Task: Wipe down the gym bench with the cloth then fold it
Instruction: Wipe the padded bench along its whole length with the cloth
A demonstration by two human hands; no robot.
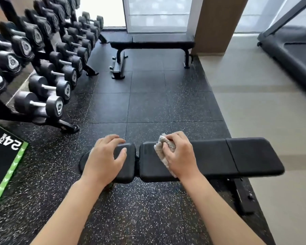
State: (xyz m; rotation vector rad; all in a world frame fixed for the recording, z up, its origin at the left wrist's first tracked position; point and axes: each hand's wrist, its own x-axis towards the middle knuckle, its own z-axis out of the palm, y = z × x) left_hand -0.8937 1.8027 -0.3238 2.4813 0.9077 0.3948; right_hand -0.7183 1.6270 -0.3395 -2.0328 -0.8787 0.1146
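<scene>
While the left hand [104, 156] rests with relaxed fingers draped over the small seat pad [125, 161], the right hand [179, 154] grips a bunched beige cloth [160, 149] with curled fingers, pressing it onto the gym bench's black padded surface [219, 156], just right of the gap between pads.

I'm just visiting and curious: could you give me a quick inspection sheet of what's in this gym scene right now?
Surface: black speckled rubber floor.
Job's things: near gym bench, flat; crumpled cloth on its pad.
Clutter: green-edged black box, left.
Hands: left hand rests flat on the small end pad; right hand grips the cloth.
Cables: nothing seen.
Surroundings: dumbbell rack, second bench, treadmill.
</scene>
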